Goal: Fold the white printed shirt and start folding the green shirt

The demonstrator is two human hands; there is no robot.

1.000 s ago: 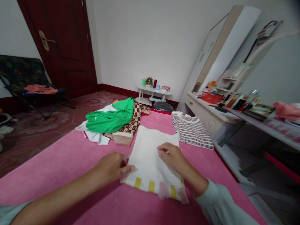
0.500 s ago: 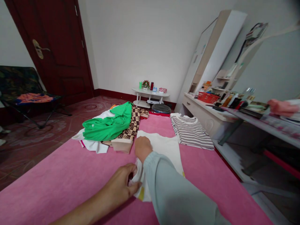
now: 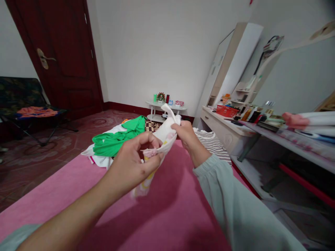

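A white garment [image 3: 167,130] with yellow and pink print hangs in the air between my hands, bunched and partly folded over. My left hand [image 3: 138,157] pinches its near edge, where a pinkish trim shows. The far end is gripped by my right hand [image 3: 187,134], with a loose flap sticking up above the fingers. Below the garment spreads a pink bed cover [image 3: 162,219]. Just beyond my left hand lies a pile with a green garment [image 3: 119,137] on top. Beside my right forearm is a folded black-and-white striped shirt [image 3: 213,143], partly hidden.
To the right stand a dressing table [image 3: 220,120] with a red basket [image 3: 226,110] and bottles, and a side table [image 3: 293,139]. A low white table [image 3: 154,104] is by the far wall. At left is a folding chair [image 3: 23,101] holding orange cloth.
The white garment has come up off the bed, lifted by both hands, and its printed side now shows. My right hand has moved right and up; my left hand rose with it.
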